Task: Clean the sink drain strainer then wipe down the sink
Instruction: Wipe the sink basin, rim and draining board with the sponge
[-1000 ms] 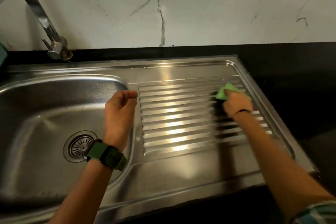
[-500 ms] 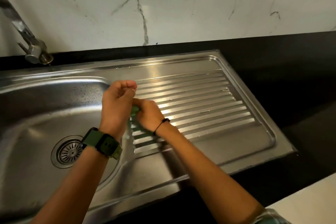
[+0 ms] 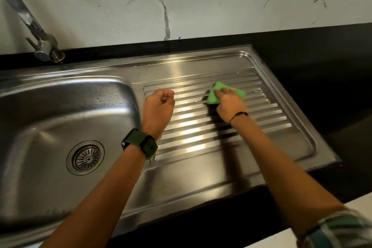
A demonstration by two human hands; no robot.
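R hand (image 3: 228, 104) presses green sponge (image 3: 226, 93) on ribbed steel drainboard (image 3: 201, 127), far right. L hand (image 3: 159, 106) fisted, holding nothing. Strainer (image 3: 86, 158) in basin (image 3: 50, 106), marble wall (image 3: 201, 2) behind, black counter (image 3: 322, 62).

One steel sink (image 3: 201, 183), one drain strainer (image 3: 87, 158), one tap (image 3: 43, 44), one green sponge (image 3: 216, 94), two hands, one wristwatch (image 3: 140, 144).
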